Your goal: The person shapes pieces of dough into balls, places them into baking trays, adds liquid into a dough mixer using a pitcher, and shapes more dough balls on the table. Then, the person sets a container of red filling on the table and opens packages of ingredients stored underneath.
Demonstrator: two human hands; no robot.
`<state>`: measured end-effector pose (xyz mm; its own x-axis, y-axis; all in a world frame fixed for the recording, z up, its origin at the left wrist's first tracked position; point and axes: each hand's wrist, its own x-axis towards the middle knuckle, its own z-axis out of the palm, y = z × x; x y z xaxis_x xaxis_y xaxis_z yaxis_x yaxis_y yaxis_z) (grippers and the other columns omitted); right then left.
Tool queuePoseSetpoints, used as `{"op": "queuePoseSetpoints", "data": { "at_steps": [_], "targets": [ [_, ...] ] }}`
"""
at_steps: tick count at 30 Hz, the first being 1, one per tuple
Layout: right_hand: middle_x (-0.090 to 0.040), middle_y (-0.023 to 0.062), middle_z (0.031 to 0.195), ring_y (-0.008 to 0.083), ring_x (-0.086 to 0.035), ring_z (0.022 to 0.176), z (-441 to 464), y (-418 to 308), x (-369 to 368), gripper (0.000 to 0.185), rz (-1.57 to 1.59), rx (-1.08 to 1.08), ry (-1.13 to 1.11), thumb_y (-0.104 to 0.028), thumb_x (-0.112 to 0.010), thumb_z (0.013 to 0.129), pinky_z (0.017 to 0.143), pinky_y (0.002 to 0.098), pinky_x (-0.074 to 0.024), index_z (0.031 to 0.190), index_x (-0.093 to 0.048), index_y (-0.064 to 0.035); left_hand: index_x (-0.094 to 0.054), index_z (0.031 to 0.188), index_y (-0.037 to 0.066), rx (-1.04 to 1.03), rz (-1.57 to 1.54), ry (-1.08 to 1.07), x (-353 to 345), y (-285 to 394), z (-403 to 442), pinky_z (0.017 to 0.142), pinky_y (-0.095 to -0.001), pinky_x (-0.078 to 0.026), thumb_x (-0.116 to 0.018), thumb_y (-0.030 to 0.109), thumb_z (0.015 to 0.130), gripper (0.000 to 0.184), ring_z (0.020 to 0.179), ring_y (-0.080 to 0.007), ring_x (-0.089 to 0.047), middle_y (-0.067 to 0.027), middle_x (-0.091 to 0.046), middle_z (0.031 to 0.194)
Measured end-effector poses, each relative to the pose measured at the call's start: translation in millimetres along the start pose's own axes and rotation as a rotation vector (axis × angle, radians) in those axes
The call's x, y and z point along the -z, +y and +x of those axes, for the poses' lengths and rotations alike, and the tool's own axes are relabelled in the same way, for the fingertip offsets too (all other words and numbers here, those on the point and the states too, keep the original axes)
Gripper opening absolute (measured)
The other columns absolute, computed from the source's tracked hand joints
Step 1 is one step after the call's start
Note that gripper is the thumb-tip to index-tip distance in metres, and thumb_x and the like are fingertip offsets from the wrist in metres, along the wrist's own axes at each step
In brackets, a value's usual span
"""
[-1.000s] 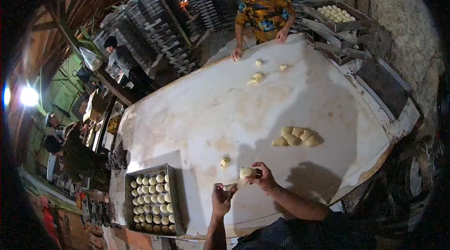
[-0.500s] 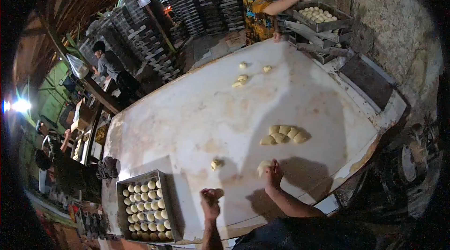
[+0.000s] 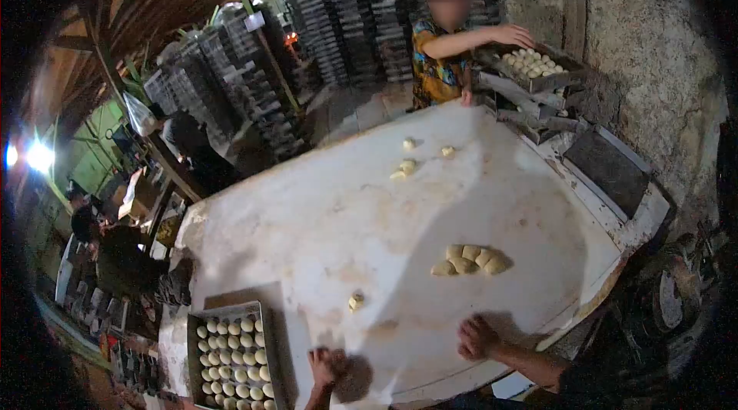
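Note:
My left hand (image 3: 328,366) is curled low over the table near the tray; whatever is under its fingers is hidden. My right hand (image 3: 478,338) is closed and palm down at the table's near right, its fingers covering the piece of dough seen in it a moment earlier. Beyond the right hand lies a cluster of several cut dough pieces (image 3: 470,259), pressed side by side. A single small lump of dough (image 3: 355,301) sits between and beyond the hands. Left of my left hand, a metal tray (image 3: 270,356) holds rows of round dough balls (image 3: 234,360).
The white table (image 3: 307,248) carries a few dough pieces (image 3: 405,168) at its far side. Across it, a person (image 3: 442,48) reaches over stacked trays of dough balls (image 3: 532,62). An empty dark tray (image 3: 607,171) lies at the right edge. Other people (image 3: 127,256) are at left.
My right hand has come down onto the table and nearer to me, its dough now covered. My left hand has shifted left and nearer. The person opposite has lowered an arm to the dough balls.

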<state>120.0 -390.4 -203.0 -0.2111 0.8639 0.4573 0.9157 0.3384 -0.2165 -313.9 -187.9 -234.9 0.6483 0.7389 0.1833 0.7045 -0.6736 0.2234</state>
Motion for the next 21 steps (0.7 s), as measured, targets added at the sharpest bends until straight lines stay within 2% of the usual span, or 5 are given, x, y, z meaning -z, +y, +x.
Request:
{"op": "queuePoseSetpoints", "data": {
  "at_steps": [2,12,13,15,21],
  "targets": [
    [-0.054,0.0173,0.085,0.0386,-0.049,0.083,45.0,0.7,-7.7,0.029,0.065,-0.162,0.118,-0.025,-0.058,0.068,0.08,0.0515,-0.0371,0.082,-0.056,-0.0003,-0.057,0.09,0.004,0.114,-0.209,0.384,15.6,54.8,55.5,0.083,-0.0451,-0.037,-0.074,0.035,0.065,0.044,0.096,-0.0359,-0.043,-0.0155,-0.052,0.098],
    [-0.048,0.0139,0.068,0.0321,-0.048,0.065,-26.2,-19.7,-45.4,0.011,0.8,-0.329,-0.338,-0.006,-0.059,0.064,0.064,0.0433,-0.0397,0.067,-0.049,-0.0024,-0.056,0.112,0.004,0.001,-0.208,-0.121,-4.5,79.5,-21.0,0.095,-0.0446,-0.036,-0.049,0.022,0.084,0.034,0.114,-0.0347,-0.043,-0.0143,-0.052,0.121],
    [-0.048,0.0143,0.071,0.0327,-0.047,0.066,-13.8,-3.0,-43.6,0.013,0.486,-0.164,-0.109,-0.006,-0.059,0.064,0.064,0.0439,-0.0392,0.069,-0.048,-0.0033,-0.058,0.109,0.004,0.194,-0.206,-0.223,32.7,83.0,0.8,0.095,-0.0445,-0.037,-0.047,0.021,0.085,0.032,0.112,-0.0342,-0.044,-0.0139,-0.053,0.12],
    [-0.048,0.0153,0.076,0.0343,-0.047,0.07,53.1,16.0,-19.0,0.015,0.125,-0.079,0.165,-0.007,-0.059,0.066,0.066,0.045,-0.0384,0.073,-0.046,-0.0041,-0.061,0.09,0.009,0.197,-0.177,0.541,-41.2,9.0,7.8,0.087,-0.0435,-0.037,-0.056,0.023,0.075,0.021,0.095,-0.0282,-0.05,-0.008,-0.061,0.1],
    [-0.048,0.0165,0.08,0.0369,-0.047,0.079,85.9,-47.5,-56.5,0.015,0.258,-0.223,0.121,-0.009,-0.058,0.067,0.076,0.0486,-0.0397,0.077,-0.049,-0.0018,-0.061,0.085,0.008,0.241,-0.32,0.244,11.9,110.9,88.7,0.077,-0.0399,-0.042,-0.066,0.022,0.067,0.024,0.087,-0.0302,-0.054,-0.0076,-0.061,0.086]
  ]
}}
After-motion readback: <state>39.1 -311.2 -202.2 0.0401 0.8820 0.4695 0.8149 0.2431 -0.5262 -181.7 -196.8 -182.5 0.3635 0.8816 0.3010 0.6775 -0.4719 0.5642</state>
